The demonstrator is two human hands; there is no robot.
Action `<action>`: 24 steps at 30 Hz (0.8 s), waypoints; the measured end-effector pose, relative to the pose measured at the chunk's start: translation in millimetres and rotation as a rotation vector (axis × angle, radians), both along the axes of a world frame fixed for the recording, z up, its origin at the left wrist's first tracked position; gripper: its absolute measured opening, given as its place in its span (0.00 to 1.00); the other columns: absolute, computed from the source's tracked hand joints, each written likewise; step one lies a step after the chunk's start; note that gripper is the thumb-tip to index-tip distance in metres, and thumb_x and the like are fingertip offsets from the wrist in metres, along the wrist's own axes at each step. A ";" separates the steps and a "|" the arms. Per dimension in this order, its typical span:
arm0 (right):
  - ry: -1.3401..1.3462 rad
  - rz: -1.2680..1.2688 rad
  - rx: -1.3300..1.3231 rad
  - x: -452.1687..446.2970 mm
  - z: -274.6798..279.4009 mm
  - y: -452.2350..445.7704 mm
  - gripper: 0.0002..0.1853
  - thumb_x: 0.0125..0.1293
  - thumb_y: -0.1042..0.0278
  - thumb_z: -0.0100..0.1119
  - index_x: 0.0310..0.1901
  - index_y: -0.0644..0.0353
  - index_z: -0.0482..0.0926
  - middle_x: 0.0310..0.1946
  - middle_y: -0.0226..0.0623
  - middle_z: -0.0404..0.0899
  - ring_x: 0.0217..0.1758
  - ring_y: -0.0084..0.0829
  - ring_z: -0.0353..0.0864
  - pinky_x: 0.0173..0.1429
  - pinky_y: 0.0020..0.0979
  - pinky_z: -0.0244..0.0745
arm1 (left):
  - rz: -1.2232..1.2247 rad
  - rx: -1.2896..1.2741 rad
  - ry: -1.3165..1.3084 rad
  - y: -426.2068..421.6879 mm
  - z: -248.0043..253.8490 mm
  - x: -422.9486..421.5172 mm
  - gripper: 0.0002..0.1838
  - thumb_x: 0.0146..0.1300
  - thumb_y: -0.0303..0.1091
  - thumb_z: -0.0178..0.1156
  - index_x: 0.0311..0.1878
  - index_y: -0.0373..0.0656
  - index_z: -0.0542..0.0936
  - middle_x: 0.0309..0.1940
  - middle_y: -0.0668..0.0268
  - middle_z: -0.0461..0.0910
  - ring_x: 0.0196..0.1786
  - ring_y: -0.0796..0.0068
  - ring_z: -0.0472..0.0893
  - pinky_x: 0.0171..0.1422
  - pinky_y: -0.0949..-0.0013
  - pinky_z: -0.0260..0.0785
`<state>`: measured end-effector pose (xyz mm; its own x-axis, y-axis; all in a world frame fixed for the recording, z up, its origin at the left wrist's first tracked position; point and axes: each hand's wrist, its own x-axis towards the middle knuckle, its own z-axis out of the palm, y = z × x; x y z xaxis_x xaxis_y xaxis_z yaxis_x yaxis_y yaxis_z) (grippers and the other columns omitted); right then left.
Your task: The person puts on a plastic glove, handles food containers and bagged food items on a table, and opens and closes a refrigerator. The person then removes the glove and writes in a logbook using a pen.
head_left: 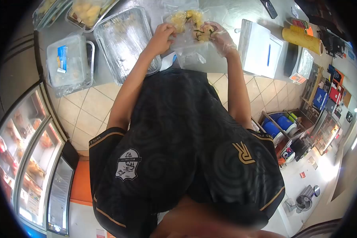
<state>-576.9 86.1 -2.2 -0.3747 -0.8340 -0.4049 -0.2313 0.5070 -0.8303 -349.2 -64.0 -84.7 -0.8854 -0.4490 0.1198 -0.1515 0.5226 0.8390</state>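
Black swirl-patterned shirt [186,131] loomed; both half-curled, left hand [162,37] touched crinkled clear plastic [185,47], film-covered right hand [223,41] lumpy yellow food [203,34], grips unclear.

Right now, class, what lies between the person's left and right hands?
In the head view, yellow food with dark strips and clear plastic lie between the left hand and right hand.

Close head-worn view, facing down
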 end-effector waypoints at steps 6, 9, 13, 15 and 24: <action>0.425 0.329 0.133 48.6 31.7 -27.3 0.23 0.61 0.65 0.56 0.58 0.63 0.78 0.52 0.50 0.82 0.57 0.46 0.80 0.62 0.37 0.73 | 0.088 -0.013 -0.027 7.2 17.0 -1.8 0.31 0.49 0.22 0.68 0.59 0.47 0.73 0.51 0.58 0.73 0.60 0.52 0.69 0.68 0.56 0.63; 0.766 0.216 0.257 58.0 10.2 -44.8 0.23 0.60 0.62 0.58 0.55 0.65 0.79 0.48 0.56 0.81 0.52 0.54 0.80 0.60 0.42 0.74 | 0.097 -0.065 0.000 7.9 12.7 -1.7 0.38 0.50 0.22 0.67 0.67 0.48 0.68 0.51 0.56 0.73 0.57 0.52 0.69 0.66 0.56 0.64; 0.944 0.237 -0.059 37.6 -31.4 -61.8 0.14 0.65 0.64 0.52 0.46 0.60 0.81 0.45 0.53 0.82 0.50 0.49 0.83 0.52 0.45 0.80 | 0.099 0.028 0.028 5.1 21.2 -4.3 0.42 0.48 0.18 0.61 0.71 0.46 0.64 0.50 0.51 0.75 0.58 0.45 0.71 0.67 0.52 0.64; 1.141 0.356 0.046 33.8 -47.4 -72.8 0.13 0.65 0.64 0.53 0.46 0.58 0.81 0.47 0.50 0.81 0.52 0.47 0.83 0.50 0.45 0.80 | 0.099 0.046 -0.024 3.9 27.8 -5.2 0.42 0.49 0.19 0.61 0.72 0.45 0.62 0.50 0.49 0.76 0.57 0.45 0.72 0.66 0.51 0.65; 1.159 0.334 -0.110 21.0 -66.8 -80.9 0.10 0.64 0.65 0.56 0.43 0.58 0.82 0.44 0.46 0.81 0.51 0.47 0.82 0.50 0.43 0.80 | 0.230 0.000 -0.015 2.0 2.2 -9.3 0.27 0.58 0.22 0.60 0.63 0.40 0.69 0.47 0.45 0.77 0.54 0.43 0.74 0.60 0.50 0.67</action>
